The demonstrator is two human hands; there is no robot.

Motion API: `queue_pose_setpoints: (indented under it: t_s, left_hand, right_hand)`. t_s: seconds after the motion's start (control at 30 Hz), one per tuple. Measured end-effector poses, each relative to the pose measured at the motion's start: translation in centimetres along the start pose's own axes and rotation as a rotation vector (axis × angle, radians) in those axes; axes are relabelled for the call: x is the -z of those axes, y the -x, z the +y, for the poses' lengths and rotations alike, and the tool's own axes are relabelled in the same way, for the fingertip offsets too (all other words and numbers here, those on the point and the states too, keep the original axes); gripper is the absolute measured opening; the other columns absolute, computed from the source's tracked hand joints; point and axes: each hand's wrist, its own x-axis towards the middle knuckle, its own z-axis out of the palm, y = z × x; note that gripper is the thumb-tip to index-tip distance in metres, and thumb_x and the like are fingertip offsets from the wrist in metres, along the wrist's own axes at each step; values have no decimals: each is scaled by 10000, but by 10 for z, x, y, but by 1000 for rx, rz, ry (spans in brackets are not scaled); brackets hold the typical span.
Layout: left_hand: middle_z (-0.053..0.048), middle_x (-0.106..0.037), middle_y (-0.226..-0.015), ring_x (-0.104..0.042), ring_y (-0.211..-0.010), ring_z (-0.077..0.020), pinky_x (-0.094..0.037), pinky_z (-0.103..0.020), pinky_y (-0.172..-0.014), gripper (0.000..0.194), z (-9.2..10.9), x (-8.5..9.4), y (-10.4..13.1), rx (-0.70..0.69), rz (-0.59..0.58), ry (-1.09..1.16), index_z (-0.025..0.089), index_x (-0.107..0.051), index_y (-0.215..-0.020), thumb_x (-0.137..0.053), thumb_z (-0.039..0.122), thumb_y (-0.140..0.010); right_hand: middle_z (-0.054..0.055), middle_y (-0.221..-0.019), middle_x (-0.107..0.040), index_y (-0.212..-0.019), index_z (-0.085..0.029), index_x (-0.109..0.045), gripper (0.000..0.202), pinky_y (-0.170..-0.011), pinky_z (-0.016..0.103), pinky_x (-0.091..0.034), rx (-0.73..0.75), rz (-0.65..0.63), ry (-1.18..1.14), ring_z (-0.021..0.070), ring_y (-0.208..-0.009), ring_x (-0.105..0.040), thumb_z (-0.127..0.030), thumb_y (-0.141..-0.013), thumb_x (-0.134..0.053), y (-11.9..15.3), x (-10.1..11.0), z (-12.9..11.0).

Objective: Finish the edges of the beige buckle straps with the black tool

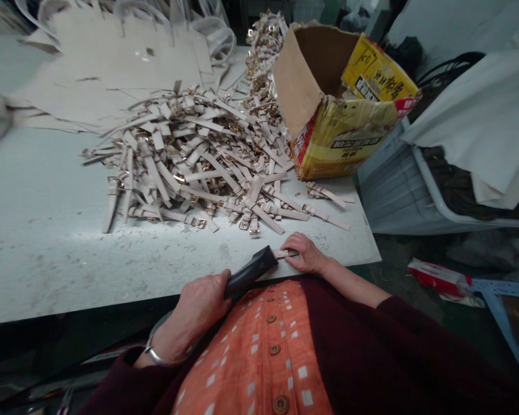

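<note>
My left hand (205, 305), with a silver bangle at the wrist, is wrapped round the handle of a black handheld tool (251, 271). The tool slants up to the right, its wider end near the table's front edge; its exact kind I cannot make out. At that end, my right hand (303, 252) pinches a short beige strap (281, 253) between thumb and fingers. Part of the strap is hidden by the fingers and the tool. Beyond both hands lies a big heap of beige straps with gold buckles (199, 155), some loose ones at its near side.
A worn yellow cardboard box (346, 141) stands behind the heap's right side. Flat beige sheets (125, 52) lie at the back left of the white table (47, 242). To the right is a grey plastic bin (389, 178) with pale cloth (484, 115) over it.
</note>
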Motion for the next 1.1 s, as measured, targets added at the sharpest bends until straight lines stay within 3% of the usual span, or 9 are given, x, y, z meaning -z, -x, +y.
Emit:
queue_pose_setpoints:
  t_s: [0.23,0.43,0.57,0.87,1.1]
  left_hand:
    - [-97,-664,-846,-634,-810,-232,-437,-307,-664,272,26,10,-16,-36,16,23,193,-527,-991,-435,247,-741]
    - [-101,-667,-856,-634,-815,-245,-441,-314,-655,295,7,7,-9,-3,1,-8,200,-524,-1011,-440,252,-733]
    - [-101,-672,-864,-635,-809,-228,-446,-316,-679,298,-2,5,-3,4,-34,-31,204,-520,-1018,-426,224,-736]
    - [-95,-671,-847,-638,-814,-236,-440,-324,-681,245,5,-1,4,-2,-6,17,202,-513,-979,-422,215,-752]
    - [-99,-663,-874,-628,-835,-221,-434,-304,-700,280,25,6,-14,-41,7,80,191,-531,-1004,-457,250,-740]
  right_hand:
    - [67,-886,-588,-925,-187,-577,227,-782,354,-434,38,25,-77,192,-856,-508,-128,-705,-572,0,2,8]
    - [86,-1060,-537,-961,-202,-605,285,-849,390,-439,58,0,-88,211,-973,-495,-126,-687,-579,-2,7,7]
    - [84,-1038,-549,-973,-203,-605,264,-848,406,-442,55,-11,-106,213,-974,-502,-125,-725,-557,-3,8,6]
    - [90,-993,-570,-943,-188,-610,168,-837,392,-445,64,-27,-134,206,-942,-519,-196,-781,-566,-4,7,8]
    - [76,-973,-588,-896,-191,-610,167,-828,365,-454,20,-41,-122,196,-939,-535,-120,-757,-550,-5,7,7]
